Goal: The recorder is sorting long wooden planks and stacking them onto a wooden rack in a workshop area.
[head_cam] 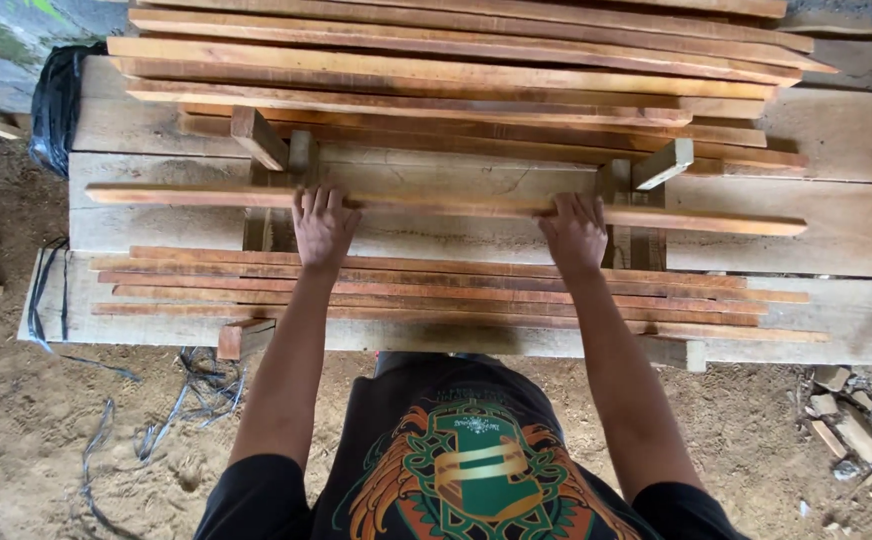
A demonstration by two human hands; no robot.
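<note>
Your left hand point(323, 226) and right hand point(574, 233) press down on a single long wooden slat point(446, 206), fingers curled over its far edge and clasping it, palms flat on its rough reddish top. The slat is thin, narrow and straight, pale along one edge, and runs well past your fingertips on both sides. It lies across short upright wooden blocks point(259, 138) on a workbench of broad, grey, weathered planks point(846, 225). Beyond your fingertips a pile of similar slats point(456, 70) lies stacked; under your wrists a second, flatter row of slats point(436, 292) lies side by side. Black bag point(56, 100) left of the bench; sandy ground point(16, 420) below.
</note>
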